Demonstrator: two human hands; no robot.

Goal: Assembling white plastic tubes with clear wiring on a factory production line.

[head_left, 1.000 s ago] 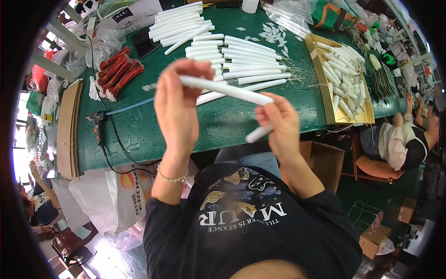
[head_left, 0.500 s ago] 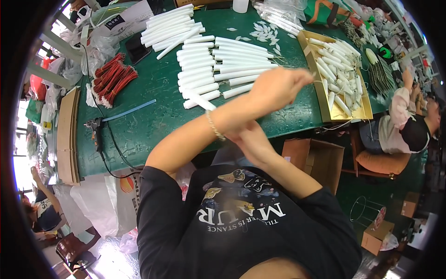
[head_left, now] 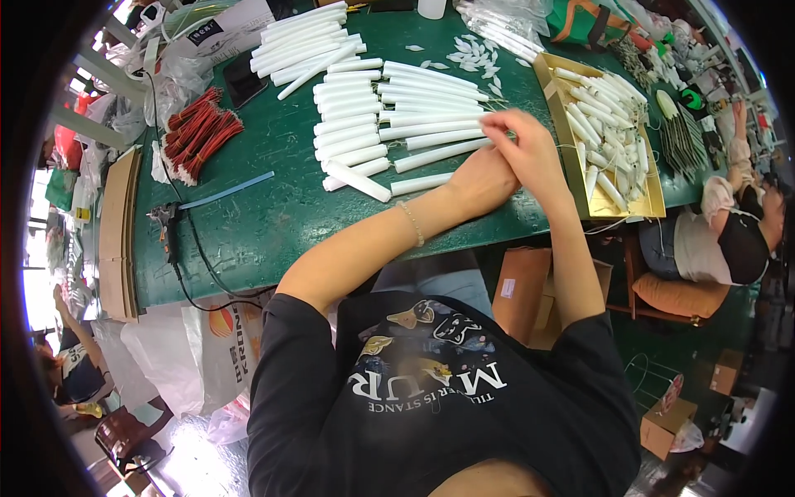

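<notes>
Right hand (head_left: 534, 153) has moved up, hiding part of the left hand (head_left: 487, 180) by white sticks (head_left: 439, 155); I can't tell if either grip is together.

The left hand (head_left: 482, 180) and right hand (head_left: 534, 156) overlap above the green counter (head_left: 277, 141), beside white tubes (head_left: 432, 129). Red bundles (head_left: 201, 141) lie leftward; a yellow box (head_left: 650, 204) holding white pieces stands rightward.

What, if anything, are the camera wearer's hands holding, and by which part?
It cannot be told: the right hand overlaps the curled left hand, partly hiding it, and no held thing shows clearly in either.
</notes>
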